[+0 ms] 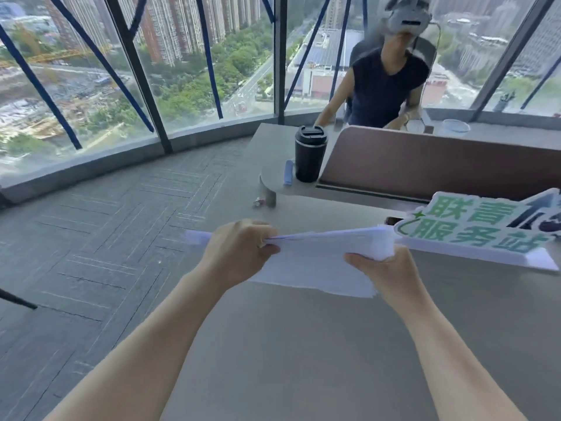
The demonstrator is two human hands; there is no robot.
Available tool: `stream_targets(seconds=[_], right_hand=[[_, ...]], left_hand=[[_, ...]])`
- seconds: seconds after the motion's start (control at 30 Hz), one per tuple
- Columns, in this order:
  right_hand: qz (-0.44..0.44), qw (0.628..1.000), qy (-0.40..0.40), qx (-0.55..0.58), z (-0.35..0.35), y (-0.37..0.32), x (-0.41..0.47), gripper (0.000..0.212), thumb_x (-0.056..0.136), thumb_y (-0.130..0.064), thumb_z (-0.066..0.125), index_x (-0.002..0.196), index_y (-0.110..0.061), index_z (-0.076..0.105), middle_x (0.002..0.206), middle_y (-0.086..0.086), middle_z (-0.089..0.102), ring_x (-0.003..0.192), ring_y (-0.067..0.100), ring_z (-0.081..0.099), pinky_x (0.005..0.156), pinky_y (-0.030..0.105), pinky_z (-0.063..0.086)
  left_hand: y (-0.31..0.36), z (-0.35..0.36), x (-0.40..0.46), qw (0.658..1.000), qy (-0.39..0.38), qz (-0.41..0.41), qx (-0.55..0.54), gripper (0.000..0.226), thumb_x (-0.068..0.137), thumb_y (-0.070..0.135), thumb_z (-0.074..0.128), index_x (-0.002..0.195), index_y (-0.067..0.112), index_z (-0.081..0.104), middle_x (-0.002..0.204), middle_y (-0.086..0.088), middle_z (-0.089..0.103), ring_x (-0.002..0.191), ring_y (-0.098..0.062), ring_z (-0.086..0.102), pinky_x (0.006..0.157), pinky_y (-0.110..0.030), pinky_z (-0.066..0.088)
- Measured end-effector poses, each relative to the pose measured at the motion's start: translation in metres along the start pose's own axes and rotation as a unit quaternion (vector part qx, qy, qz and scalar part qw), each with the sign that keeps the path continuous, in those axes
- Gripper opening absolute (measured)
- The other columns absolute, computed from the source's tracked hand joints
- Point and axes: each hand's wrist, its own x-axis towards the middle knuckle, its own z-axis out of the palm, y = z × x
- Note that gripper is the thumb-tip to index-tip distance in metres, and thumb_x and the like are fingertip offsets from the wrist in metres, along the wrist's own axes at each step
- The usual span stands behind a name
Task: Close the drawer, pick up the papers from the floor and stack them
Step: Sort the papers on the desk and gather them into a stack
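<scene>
Left hand (239,253) and right hand (385,268) hold paper stack (315,262) over grey bench (303,344), fingers of both clamped on stack's ends; green-lettered sign (485,229) just beside.

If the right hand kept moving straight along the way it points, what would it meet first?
Probably the white-and-green sign: the right hand, gripping the papers, points up and away toward it. Depth is unclear.
</scene>
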Motion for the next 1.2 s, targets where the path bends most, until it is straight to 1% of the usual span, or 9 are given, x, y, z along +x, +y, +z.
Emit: stream_targets(seconds=[0.13, 0.23, 0.37, 0.6, 0.77, 0.87, 0.97, 1.1, 1.2], right_hand=[[0.045, 0.993, 0.043, 0.105, -0.005, 0.038, -0.008, 0.039, 0.059, -0.028, 0.083, 0.077, 0.003, 0.067, 0.072, 0.031, 0.061, 0.071, 0.019, 0.056, 0.067, 0.038, 0.042], [0.039, 0.988, 0.062, 0.136, -0.017, 0.051, -0.007, 0.009, 0.073, -0.007, 0.081, 0.071, -0.013, 0.075, 0.072, 0.001, 0.073, 0.067, 0.016, 0.066, 0.07, 0.036, 0.048], [-0.005, 0.988, 0.058, 0.146, -0.022, 0.059, -0.004, 0.027, 0.077, -0.002, 0.076, 0.073, -0.029, 0.079, 0.079, -0.009, 0.078, 0.074, 0.009, 0.073, 0.073, 0.031, 0.057], [0.011, 0.987, 0.044, 0.154, -0.013, 0.088, -0.004, 0.031, 0.077, -0.005, 0.077, 0.077, -0.036, 0.079, 0.085, -0.009, 0.079, 0.083, 0.012, 0.075, 0.079, 0.036, 0.058], [0.088, 0.984, 0.032, 0.153, 0.003, 0.117, -0.002, 0.015, 0.08, -0.007, 0.076, 0.08, -0.022, 0.077, 0.083, -0.009, 0.079, 0.081, 0.011, 0.075, 0.076, 0.035, 0.056], [0.135, 0.978, 0.064, 0.142, 0.012, 0.132, 0.001, 0.007, 0.08, -0.012, 0.075, 0.073, -0.011, 0.074, 0.083, 0.009, 0.079, 0.077, 0.022, 0.074, 0.068, 0.035, 0.052], [0.15, 0.967, 0.146, 0.146, 0.001, 0.139, 0.01, 0.035, 0.074, -0.02, 0.077, 0.078, 0.013, 0.066, 0.098, 0.032, 0.07, 0.072, 0.02, 0.059, 0.064, 0.037, 0.045], [0.176, 0.949, 0.211, 0.154, -0.022, 0.143, 0.02, 0.016, 0.081, -0.013, 0.074, 0.069, -0.014, 0.064, 0.088, 0.011, 0.069, 0.08, 0.023, 0.062, 0.071, 0.034, 0.046], [0.215, 0.948, 0.195, 0.13, -0.025, 0.163, 0.018, 0.016, 0.081, -0.017, 0.074, 0.071, -0.01, 0.063, 0.096, 0.016, 0.069, 0.079, 0.026, 0.062, 0.073, 0.038, 0.047]], left_hand=[[-0.034, 0.007, -0.008, 0.994, -0.013, -0.103, -0.016, 0.009, 0.075, 0.032, 0.073, 0.082, 0.026, 0.069, 0.074, 0.003, 0.069, 0.073, -0.025, 0.06, 0.065, -0.035, 0.049], [-0.072, 0.011, -0.02, 0.956, -0.015, -0.234, -0.177, 0.015, 0.072, 0.019, 0.078, 0.082, 0.027, 0.07, 0.077, 0.0, 0.069, 0.074, -0.021, 0.063, 0.07, -0.032, 0.047], [-0.07, 0.028, -0.033, 0.826, -0.01, -0.268, -0.496, 0.033, 0.066, 0.007, 0.075, 0.096, 0.018, 0.069, 0.082, 0.006, 0.076, 0.075, -0.009, 0.071, 0.07, -0.015, 0.053], [-0.061, 0.079, -0.054, 0.79, 0.043, -0.319, -0.523, 0.016, 0.065, 0.009, 0.077, 0.079, 0.018, 0.075, 0.075, 0.005, 0.076, 0.069, -0.013, 0.067, 0.065, -0.023, 0.053], [-0.068, 0.107, -0.065, 0.799, 0.057, -0.374, -0.467, 0.015, 0.065, 0.015, 0.08, 0.08, 0.017, 0.074, 0.085, -0.006, 0.075, 0.078, -0.02, 0.066, 0.076, -0.038, 0.054], [-0.079, 0.128, -0.079, 0.838, -0.007, -0.404, -0.366, 0.041, 0.07, 0.015, 0.08, 0.109, 0.018, 0.066, 0.121, -0.008, 0.065, 0.118, -0.028, 0.058, 0.103, -0.042, 0.044], [-0.084, 0.134, -0.092, 0.858, -0.097, -0.48, -0.158, 0.085, 0.071, 0.034, 0.078, 0.144, 0.02, 0.038, 0.151, -0.011, 0.038, 0.139, -0.031, 0.036, 0.11, -0.043, 0.032], [-0.075, 0.144, -0.123, 0.835, -0.27, -0.475, -0.063, 0.12, 0.058, 0.063, 0.076, 0.153, 0.027, 0.012, 0.161, -0.009, 0.012, 0.146, -0.035, 0.014, 0.115, -0.05, 0.027], [-0.059, 0.158, -0.136, 0.861, -0.302, -0.41, 0.017, 0.123, 0.056, 0.069, 0.071, 0.152, 0.026, 0.008, 0.16, -0.006, 0.014, 0.146, -0.03, 0.014, 0.11, -0.047, 0.033]])
